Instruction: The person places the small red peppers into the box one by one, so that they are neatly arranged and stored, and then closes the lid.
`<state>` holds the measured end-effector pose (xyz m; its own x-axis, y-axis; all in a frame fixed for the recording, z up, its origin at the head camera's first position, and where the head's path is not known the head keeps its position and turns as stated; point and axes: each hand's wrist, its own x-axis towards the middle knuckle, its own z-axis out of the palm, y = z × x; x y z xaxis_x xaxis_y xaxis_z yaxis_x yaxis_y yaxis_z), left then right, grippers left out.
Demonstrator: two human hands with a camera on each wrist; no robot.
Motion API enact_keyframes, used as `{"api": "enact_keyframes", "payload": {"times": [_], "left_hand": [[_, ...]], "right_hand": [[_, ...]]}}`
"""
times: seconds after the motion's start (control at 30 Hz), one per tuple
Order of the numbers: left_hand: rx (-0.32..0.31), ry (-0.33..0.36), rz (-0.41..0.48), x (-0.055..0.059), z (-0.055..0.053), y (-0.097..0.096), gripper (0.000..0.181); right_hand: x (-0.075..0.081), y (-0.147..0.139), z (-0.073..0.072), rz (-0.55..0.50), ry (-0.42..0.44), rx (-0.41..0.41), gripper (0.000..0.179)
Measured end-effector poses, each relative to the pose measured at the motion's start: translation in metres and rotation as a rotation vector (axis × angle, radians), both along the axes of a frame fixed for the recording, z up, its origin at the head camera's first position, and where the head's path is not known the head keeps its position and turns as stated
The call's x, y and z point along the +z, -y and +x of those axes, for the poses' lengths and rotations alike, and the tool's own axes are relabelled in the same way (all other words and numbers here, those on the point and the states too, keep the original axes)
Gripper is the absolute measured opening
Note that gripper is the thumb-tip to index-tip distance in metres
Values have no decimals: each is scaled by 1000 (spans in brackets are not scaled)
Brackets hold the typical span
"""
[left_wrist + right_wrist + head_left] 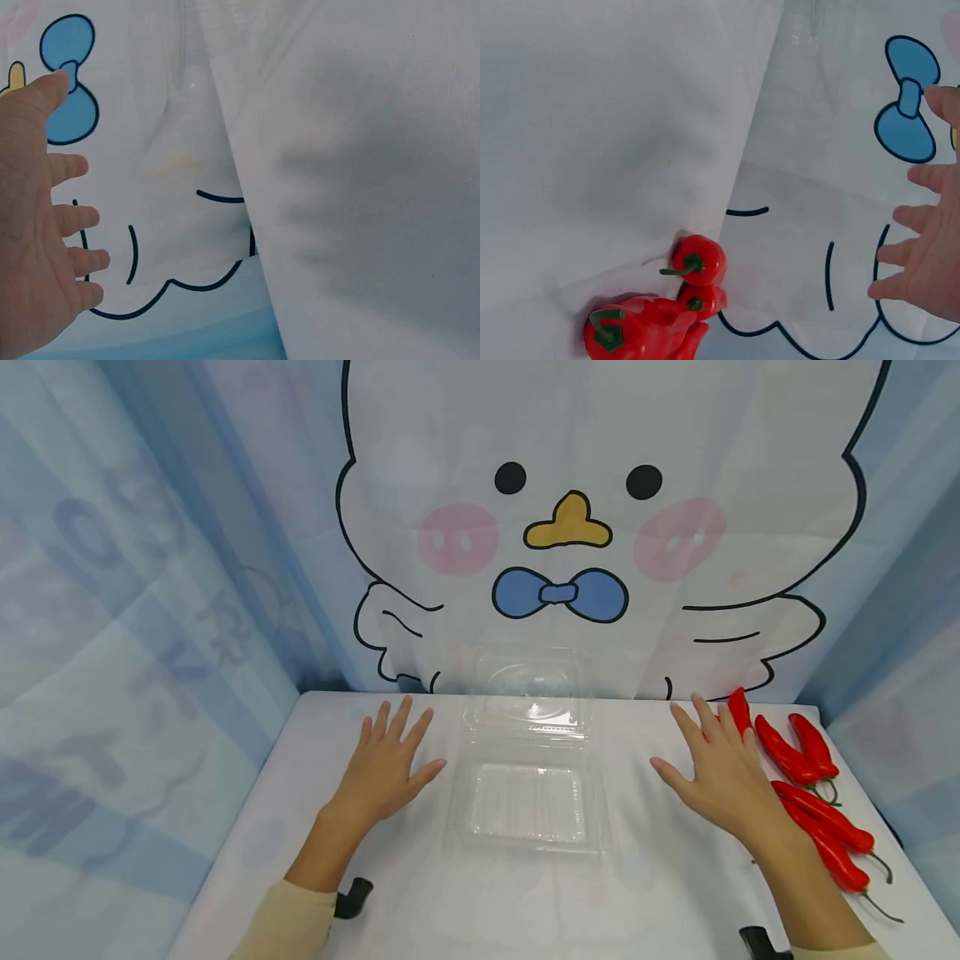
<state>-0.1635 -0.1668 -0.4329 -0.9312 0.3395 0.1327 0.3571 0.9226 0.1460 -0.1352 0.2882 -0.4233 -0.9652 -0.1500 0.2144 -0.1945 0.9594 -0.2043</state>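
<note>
Both hands are held over the white table with fingers spread and nothing in them. My left hand [382, 772] is on the left side of a clear plastic clamshell box [525, 802]. The box lies with its lid [528, 693] raised at the back, and no contents show in it. On the other side, my right hand [712, 777] is closest to several red chili peppers [823, 817] and overlaps some of them in the head view. Green stems show on the peppers [697, 259] in the right wrist view. In the left wrist view the left hand's fingers [79, 220] are straight.
The white tabletop [480, 910] ends at a back curtain [562, 652] printed with a cartoon bird. Blue and white curtains [135, 652] hang on both sides. Black pieces [354, 897] sit at the wrists.
</note>
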Motion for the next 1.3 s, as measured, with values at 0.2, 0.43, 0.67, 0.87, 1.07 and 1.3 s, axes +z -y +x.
{"api": "enact_keyframes", "payload": {"times": [0.2, 0.43, 0.67, 0.87, 1.07, 1.3], "left_hand": [[-30, -4, 11, -2, -2, -1, 79], [-56, -15, -1, -11, -6, -1, 78], [-91, -3, 16, -14, -8, -4, 79], [-114, 50, 63, -17, -10, -7, 81], [-123, 128, 186, -22, -12, -11, 83], [-92, 203, 314, -29, -14, -16, 82]], "right_hand": [[-2, -14, -1, -41, -11, 11, 98], [-4, -24, -2, -74, 35, 3, 100], [-2, -32, -4, -74, 57, 6, 101], [2, -39, -3, -80, 71, 6, 101], [4, -47, 0, -99, 95, 2, 101], [0, -62, 5, -123, 133, -22, 109]]}}
